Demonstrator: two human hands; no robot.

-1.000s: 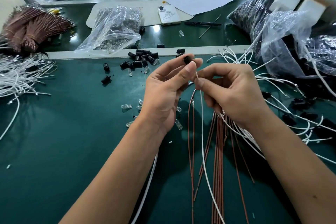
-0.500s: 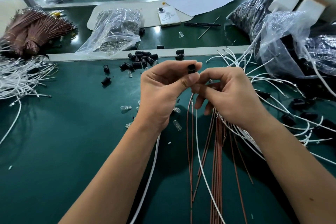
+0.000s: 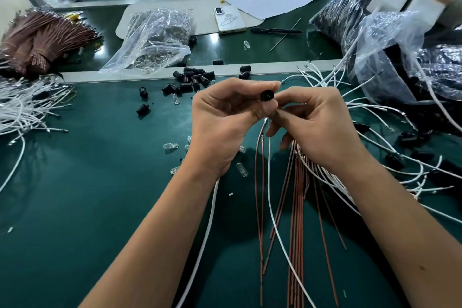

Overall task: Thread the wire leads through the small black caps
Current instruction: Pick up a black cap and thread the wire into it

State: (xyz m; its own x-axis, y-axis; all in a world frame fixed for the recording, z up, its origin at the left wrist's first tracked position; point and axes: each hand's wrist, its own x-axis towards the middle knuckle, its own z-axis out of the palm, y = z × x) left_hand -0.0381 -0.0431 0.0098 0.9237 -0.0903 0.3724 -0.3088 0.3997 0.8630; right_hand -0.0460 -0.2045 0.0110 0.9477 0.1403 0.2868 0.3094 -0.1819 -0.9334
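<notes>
**Two hands at one cap, mid-bench**

Left hand (image 3: pixel 225 117) pinches a black cap (image 3: pixel 267 96) between thumb and forefinger, raised above the bench (image 3: pixel 87 207). Right hand (image 3: pixel 317 127) has curled fingers meeting just below the cap; brown and white wire leads (image 3: pixel 268 182) hang from there toward the near edge. Loose caps (image 3: pixel 192 80) lie along the grey divider strip (image 3: pixel 275 70). Open green surface lies left of the forearms.

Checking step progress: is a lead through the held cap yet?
Cannot tell. The left hand pinches the cap; the right hand pinches wires right beneath it, and fingers hide the joint.
</notes>
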